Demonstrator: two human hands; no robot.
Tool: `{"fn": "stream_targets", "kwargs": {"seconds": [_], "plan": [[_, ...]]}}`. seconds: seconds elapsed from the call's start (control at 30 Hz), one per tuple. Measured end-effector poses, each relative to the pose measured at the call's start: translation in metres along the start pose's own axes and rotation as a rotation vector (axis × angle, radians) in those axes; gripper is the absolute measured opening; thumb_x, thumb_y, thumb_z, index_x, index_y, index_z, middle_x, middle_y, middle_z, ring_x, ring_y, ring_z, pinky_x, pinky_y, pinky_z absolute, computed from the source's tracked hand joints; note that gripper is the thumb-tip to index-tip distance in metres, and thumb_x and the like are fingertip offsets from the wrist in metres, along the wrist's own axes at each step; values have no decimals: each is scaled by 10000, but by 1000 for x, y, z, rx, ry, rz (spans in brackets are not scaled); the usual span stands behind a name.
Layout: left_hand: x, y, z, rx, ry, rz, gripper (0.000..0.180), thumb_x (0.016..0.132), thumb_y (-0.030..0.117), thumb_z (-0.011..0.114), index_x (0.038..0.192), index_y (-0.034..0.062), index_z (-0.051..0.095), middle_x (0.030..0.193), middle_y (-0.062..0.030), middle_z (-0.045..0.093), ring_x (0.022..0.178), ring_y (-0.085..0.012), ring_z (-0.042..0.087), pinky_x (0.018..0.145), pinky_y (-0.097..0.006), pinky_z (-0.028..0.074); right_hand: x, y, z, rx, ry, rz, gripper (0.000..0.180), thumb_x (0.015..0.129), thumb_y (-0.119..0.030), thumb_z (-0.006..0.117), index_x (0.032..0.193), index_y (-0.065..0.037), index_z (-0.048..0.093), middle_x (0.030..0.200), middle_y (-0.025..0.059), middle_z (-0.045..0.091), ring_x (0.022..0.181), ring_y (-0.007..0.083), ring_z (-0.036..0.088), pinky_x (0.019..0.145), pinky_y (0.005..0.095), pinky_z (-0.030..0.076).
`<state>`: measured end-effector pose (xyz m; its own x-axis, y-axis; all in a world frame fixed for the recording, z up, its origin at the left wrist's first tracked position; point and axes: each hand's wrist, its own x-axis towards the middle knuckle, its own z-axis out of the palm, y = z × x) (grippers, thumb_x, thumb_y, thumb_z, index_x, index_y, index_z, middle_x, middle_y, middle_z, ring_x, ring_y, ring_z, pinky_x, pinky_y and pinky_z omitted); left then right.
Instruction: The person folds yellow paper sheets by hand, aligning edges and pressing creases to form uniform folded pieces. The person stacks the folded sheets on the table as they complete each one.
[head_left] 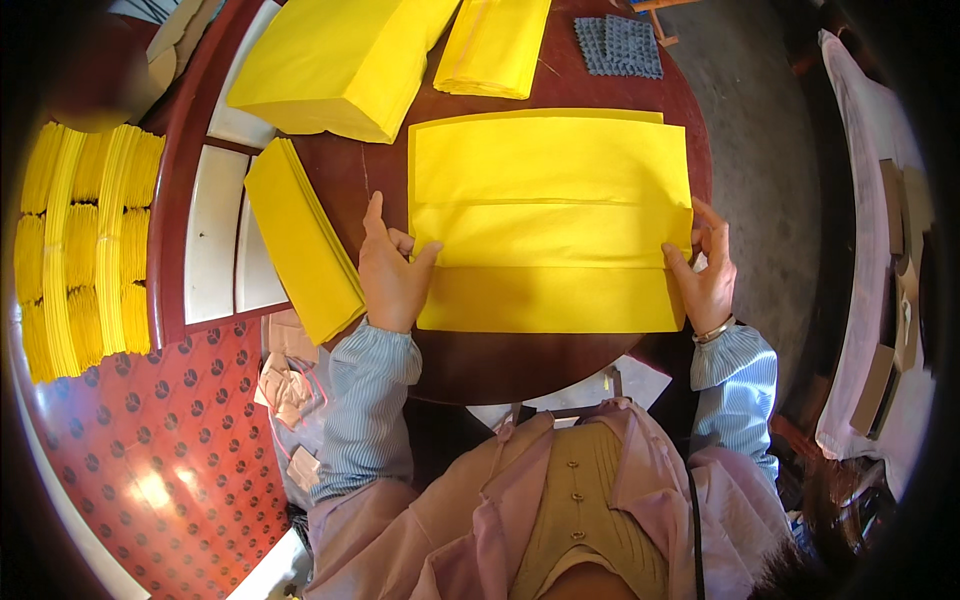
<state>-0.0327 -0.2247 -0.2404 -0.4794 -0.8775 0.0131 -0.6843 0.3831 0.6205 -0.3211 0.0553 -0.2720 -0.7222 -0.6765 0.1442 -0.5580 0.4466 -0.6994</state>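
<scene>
Two hands on one big yellow sheet [548, 220], fold half made

Biggest first: the round dark-red table [470, 360], then the sheet lying flat in the middle of it, near edge already turned up into a band, upper part still flat, so I'd say more folding is left. Three stacks of yellow paper sit around it: a thick one [335, 60] top left, a slimmer one [493, 45] beside it, a long one [300, 240] just left of the sheet. One small blue-grey mat [620, 45] at the far edge. Left hand [392, 275] pinches the folded band's left end, fingers nearly closed on it; right hand [708, 270] pinches the right end likewise.
</scene>
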Motion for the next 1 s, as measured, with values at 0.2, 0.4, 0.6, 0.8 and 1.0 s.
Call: {"fn": "stream_targets", "kwargs": {"seconds": [0.2,0.4,0.6,0.8,1.0], "plan": [[-7,16,3,259,104,253,761,794,84,830,1488,42,521,919,-131,623,880,-300,623,812,-407,521,-2,-1,3,-11,4,-18,704,937,-155,794,1551,-165,448,1034,155,706,923,283,741,852,381,639],[-8,13,21,287,-1,704,302,957,-10,573,1241,39,664,1356,-189,619,1357,-454,535,1088,-514,474,-4,1,-1,-52,-51,67,684,980,-257,758,1581,-245,433,1210,212,705,1084,360,741,933,446,633],[-30,24,67,194,24,413,647,1039,391,640,1552,32,477,1609,-331,412,1518,-531,347,1234,-620,293,-1,-7,3,-27,-15,79,678,987,-145,750,1581,-182,426,1082,158,729,957,283,737,909,375,621],[-40,42,101,437,101,351,958,979,674,581,1667,63,313,1645,-456,207,1585,-585,105,1221,-765,29,-9,-37,-8,-498,214,-156,758,900,-175,810,1573,-143,462,1326,124,659,1281,317,607,1153,498,414],[-39,49,100,701,-33,233,947,999,665,556,1700,112,241,1704,-397,114,1615,-530,4,1248,-713,-54,-26,-108,103,-479,-74,-505,614,1053,-370,578,1605,-129,462,1704,80,395,1601,239,317,1303,524,212]]}}
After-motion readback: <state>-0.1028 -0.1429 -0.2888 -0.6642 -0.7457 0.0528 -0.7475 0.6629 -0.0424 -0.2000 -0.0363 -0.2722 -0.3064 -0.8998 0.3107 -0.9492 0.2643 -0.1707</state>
